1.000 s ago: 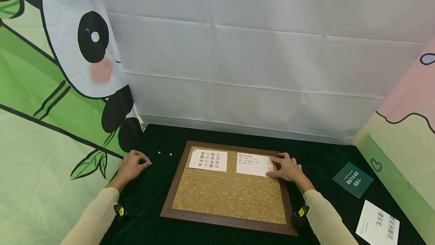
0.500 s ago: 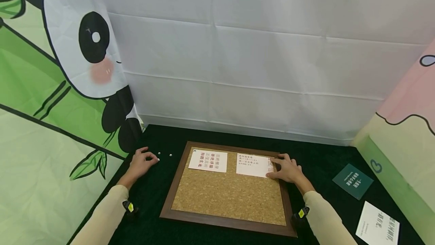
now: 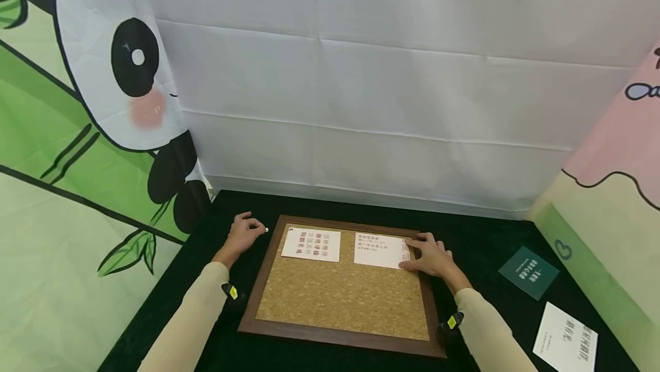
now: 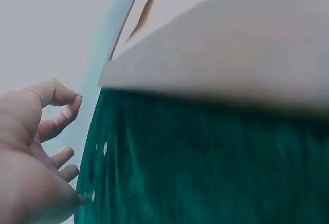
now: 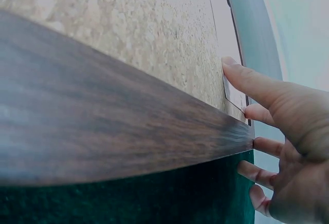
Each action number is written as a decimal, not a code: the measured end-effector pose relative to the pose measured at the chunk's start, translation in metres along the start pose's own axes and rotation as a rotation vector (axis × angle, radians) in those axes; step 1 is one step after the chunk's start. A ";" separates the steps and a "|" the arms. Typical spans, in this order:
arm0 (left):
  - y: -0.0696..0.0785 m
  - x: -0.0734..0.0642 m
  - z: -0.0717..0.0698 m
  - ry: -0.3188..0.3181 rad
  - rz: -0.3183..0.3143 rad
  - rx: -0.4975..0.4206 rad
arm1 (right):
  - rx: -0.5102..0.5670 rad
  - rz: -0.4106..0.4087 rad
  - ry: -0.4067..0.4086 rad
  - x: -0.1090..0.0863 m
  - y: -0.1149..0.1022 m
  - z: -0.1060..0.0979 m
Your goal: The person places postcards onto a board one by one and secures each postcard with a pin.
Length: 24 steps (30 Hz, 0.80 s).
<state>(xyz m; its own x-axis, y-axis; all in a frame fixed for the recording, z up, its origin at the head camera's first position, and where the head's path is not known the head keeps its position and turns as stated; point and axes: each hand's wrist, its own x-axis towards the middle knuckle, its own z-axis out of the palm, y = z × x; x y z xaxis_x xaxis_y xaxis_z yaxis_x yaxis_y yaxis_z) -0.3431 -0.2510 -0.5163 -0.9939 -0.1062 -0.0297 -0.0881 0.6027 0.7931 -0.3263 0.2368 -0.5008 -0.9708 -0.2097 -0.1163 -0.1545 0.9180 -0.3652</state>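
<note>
My left hand (image 3: 243, 234) pinches a small white-headed thumbtack (image 3: 266, 230) between thumb and forefinger, over the dark cloth just left of the board; in the left wrist view its thin point shows at the fingertips. A framed corkboard (image 3: 340, 297) lies on the table. On its upper right part lies a white printed card (image 3: 378, 250). The thumb and fingers of my right hand (image 3: 433, 256) rest on that card's right end, and other fingers reach past the brown frame (image 5: 128, 121). A second printed card (image 3: 311, 244) lies at the upper left, with a tack in its top left corner.
Two more thumbtacks, one nearer (image 4: 105, 148) and one lower (image 4: 93, 196), lie on the dark green cloth (image 4: 205, 162). To the right are a green card (image 3: 529, 272) and a white card (image 3: 566, 337). A white fabric backdrop (image 3: 361, 102) hangs behind the table.
My left hand has picked up a thumbtack from the cloth and moved right, towards the board's upper left corner. The right hand has stayed on the card. The head view has shifted slightly.
</note>
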 end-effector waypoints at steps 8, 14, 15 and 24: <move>0.030 0.013 0.026 -0.030 0.034 -0.016 | -0.009 0.019 -0.001 0.001 0.000 0.001; 0.060 0.018 0.053 -0.065 0.060 -0.019 | -0.009 0.025 0.005 0.002 -0.002 0.002; 0.065 0.018 0.058 -0.071 0.069 -0.016 | -0.009 0.027 0.007 0.002 -0.002 0.002; 0.102 0.020 0.105 -0.110 0.177 0.035 | -0.002 0.035 0.002 0.001 0.000 0.001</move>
<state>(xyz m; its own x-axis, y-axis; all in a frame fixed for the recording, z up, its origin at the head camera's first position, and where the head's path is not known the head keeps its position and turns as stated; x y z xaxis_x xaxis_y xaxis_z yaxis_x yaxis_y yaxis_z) -0.3790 -0.1085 -0.5004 -0.9952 0.0896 0.0403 0.0880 0.6315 0.7704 -0.3274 0.2356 -0.5022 -0.9761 -0.1765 -0.1267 -0.1207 0.9255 -0.3591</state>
